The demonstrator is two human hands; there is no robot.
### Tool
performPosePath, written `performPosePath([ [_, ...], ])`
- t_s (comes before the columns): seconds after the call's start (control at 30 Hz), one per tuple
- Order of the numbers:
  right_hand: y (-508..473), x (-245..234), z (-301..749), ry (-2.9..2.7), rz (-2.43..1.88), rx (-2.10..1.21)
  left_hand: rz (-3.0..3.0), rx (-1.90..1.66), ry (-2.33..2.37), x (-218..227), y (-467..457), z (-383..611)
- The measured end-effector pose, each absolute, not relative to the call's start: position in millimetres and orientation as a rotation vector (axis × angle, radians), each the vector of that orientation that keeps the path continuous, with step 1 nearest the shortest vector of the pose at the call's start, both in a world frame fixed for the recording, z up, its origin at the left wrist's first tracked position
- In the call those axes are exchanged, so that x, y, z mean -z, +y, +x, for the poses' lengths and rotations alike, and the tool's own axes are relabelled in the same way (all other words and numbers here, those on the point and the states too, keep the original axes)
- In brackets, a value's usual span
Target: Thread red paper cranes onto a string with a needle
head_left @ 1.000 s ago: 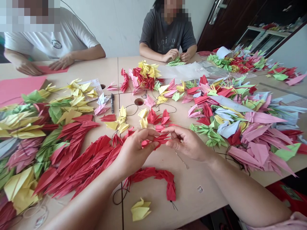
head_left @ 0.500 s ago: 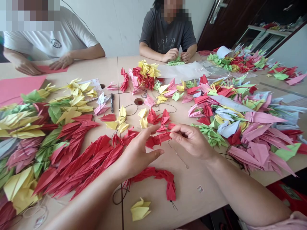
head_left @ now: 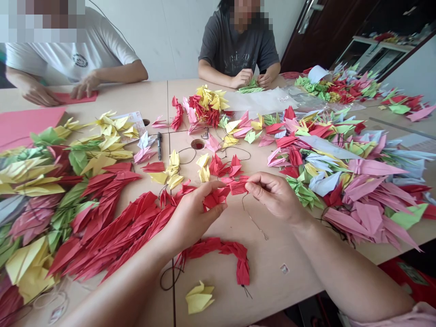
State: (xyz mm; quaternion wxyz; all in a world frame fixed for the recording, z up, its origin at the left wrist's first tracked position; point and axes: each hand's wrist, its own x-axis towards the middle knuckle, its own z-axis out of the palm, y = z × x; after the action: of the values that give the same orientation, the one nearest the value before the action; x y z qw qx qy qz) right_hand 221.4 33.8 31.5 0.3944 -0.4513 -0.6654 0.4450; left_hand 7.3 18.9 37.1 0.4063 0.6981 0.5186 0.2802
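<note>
Your left hand (head_left: 192,215) has thumb and forefinger pressed together on the near end of a red crane cluster (head_left: 218,196), held just above the table (head_left: 272,268) in front of you. Your right hand (head_left: 276,197) is closed in a pinch on the far end of the same cluster, fingers curled in. From that pinch a thin wire (head_left: 254,221) hangs down and trails onto the tabletop. Below your hands lies a curved red chain (head_left: 221,249) of folded pieces, flat on the table. A yellow crane (head_left: 199,297) sits alone nearer the edge. To your left is a red paper heap (head_left: 112,227), long points fanned out and touching your left forearm. To your right is a mixed pile (head_left: 357,190) of pink, green and pale blue cranes, near your right wrist. Beyond the cluster are loose small yellow cranes (head_left: 173,170) and a black pen (head_left: 159,145). Across the table, a person in a grey shirt (head_left: 238,47) has both hands on a green paper piece (head_left: 250,87). A person in a white shirt (head_left: 78,54) has both hands on a red sheet (head_left: 76,96).
</note>
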Motion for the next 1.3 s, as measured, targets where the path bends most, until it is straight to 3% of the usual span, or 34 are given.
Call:
performPosePath([
  [1.3,35.8,-27.3,220.8,-1.838,-1.327,-1.014,1.399,-0.671,0.956,-31.4,21.7,-2.9],
])
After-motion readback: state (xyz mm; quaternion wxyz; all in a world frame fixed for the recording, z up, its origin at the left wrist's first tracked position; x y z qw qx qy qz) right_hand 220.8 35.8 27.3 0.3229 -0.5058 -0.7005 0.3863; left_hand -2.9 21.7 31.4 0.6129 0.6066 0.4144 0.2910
